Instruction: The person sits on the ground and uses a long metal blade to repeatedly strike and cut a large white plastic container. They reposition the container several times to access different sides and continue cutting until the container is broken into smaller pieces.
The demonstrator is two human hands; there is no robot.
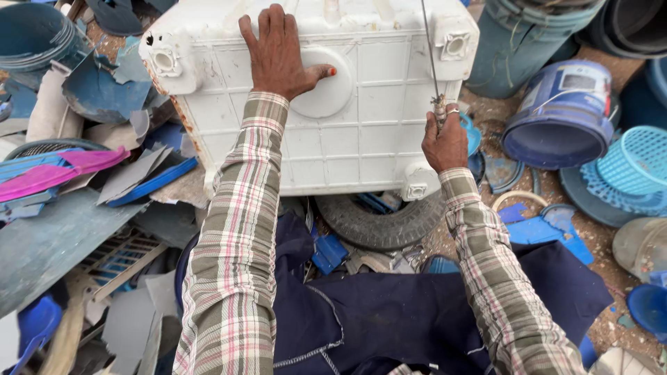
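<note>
Plaid sleeves [233,278] rose from the bottom edge over a dark blue garment [389,312] across the person's lap. Beyond them the white plastic casing [361,132] (ribbed in a grid, with a round boss near its middle) rested on an old tyre [379,226] amid blue plastic scrap. At the casing's upper edge the left hand [278,55] lay flat, fingers spread and unclenched, thumb on the boss. By the casing's right edge the right hand [445,142] was clenched around a thin metal rod [429,52], a blue bucket [563,111] lying on its side just beyond.
</note>
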